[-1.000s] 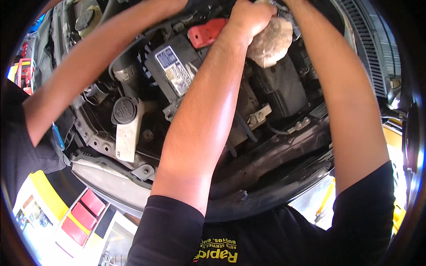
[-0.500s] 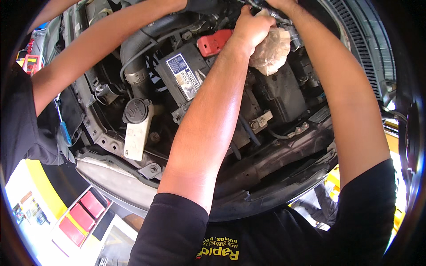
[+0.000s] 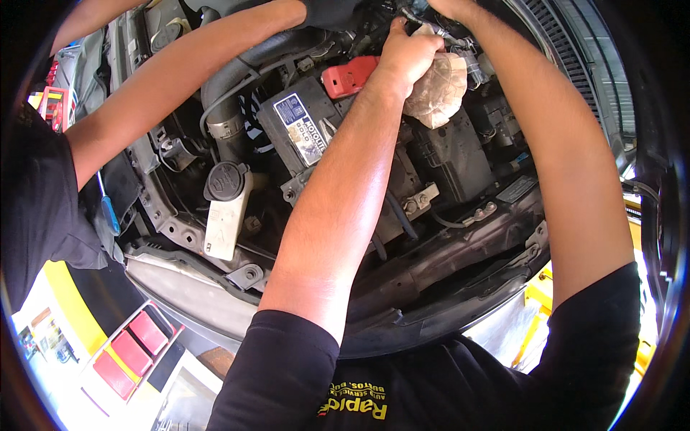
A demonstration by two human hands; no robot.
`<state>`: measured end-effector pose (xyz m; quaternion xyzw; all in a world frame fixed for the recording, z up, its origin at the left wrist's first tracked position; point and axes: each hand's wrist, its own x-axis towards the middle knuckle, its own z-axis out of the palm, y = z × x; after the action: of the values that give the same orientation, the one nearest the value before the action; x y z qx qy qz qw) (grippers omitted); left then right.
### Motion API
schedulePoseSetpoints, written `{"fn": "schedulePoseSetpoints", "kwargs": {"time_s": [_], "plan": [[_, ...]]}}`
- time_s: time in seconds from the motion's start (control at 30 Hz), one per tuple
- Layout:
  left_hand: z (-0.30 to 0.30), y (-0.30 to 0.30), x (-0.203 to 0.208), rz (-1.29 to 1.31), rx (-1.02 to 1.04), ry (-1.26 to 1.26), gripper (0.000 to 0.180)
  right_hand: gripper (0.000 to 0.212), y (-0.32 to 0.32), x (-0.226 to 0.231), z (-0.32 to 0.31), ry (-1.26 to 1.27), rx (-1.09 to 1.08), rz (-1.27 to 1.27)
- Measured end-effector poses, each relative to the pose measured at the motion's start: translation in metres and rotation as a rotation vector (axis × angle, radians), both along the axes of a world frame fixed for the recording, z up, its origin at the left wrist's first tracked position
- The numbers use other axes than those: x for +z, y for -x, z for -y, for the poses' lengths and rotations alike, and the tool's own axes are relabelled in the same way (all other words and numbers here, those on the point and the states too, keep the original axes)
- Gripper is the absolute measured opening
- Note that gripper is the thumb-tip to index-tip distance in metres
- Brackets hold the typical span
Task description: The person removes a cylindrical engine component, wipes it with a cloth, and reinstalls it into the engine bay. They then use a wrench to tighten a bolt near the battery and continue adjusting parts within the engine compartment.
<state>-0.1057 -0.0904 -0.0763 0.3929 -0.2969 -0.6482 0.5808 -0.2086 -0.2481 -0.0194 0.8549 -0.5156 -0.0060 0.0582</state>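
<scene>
My left hand (image 3: pixel 411 56) is closed deep in the engine bay, at the far side. A crumpled, dirt-stained beige rag (image 3: pixel 440 90) bunches out from under its fingers. Only the back of my right hand (image 3: pixel 454 8) shows at the top edge, beside some hoses and pipes; its fingers are out of sight. Between my forearms lies a dark box-like engine part (image 3: pixel 460 154). Left of my left forearm sit a car battery (image 3: pixel 284 147) and a red terminal cover (image 3: pixel 348 77).
A co-worker's arm (image 3: pixel 187 79) with a dark glove (image 3: pixel 330 13) reaches in from the left. Nearby are a thick ribbed hose (image 3: pixel 224 97), a white reservoir with a black cap (image 3: pixel 225 181), and a blue-handled tool (image 3: pixel 109 214). The front body edge (image 3: pixel 190 291) curves below.
The co-worker's arm and the engine bay sit slightly further right and lower in the picture. My left hand keeps its grip on the rag. My right hand stays at the top edge.
</scene>
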Motion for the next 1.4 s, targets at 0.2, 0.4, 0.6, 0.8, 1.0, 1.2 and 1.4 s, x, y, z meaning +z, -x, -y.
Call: {"fn": "schedulePoseSetpoints", "kwargs": {"time_s": [0.2,0.4,0.6,0.8,1.0,1.2,1.4], "plan": [[-0.006,0.003,0.010,0.063,0.068,-0.118,0.091,0.044,0.010,-0.019,-0.018,0.217,-0.111,0.133],[0.003,0.008,0.000,0.064,0.034,-0.025,0.092,0.039,0.014,-0.003,0.014,0.083,0.095,-0.133],[-0.007,0.006,-0.026,0.239,0.089,0.018,0.071,0.046,-0.003,-0.008,-0.019,0.127,-0.220,0.222],[-0.001,-0.006,-0.008,0.162,0.077,0.100,0.050,0.044,-0.015,-0.005,-0.007,-0.087,-0.169,0.154],[-0.002,-0.002,0.007,0.184,0.071,0.032,0.051,0.047,-0.010,-0.003,-0.012,0.101,-0.285,0.200],[-0.002,0.000,0.010,0.127,0.030,0.038,0.055,0.041,0.008,-0.004,0.002,0.200,0.047,-0.055],[0.008,-0.003,-0.010,0.177,0.034,-0.001,0.069,0.041,-0.002,-0.013,0.005,0.089,0.014,0.019]]}}
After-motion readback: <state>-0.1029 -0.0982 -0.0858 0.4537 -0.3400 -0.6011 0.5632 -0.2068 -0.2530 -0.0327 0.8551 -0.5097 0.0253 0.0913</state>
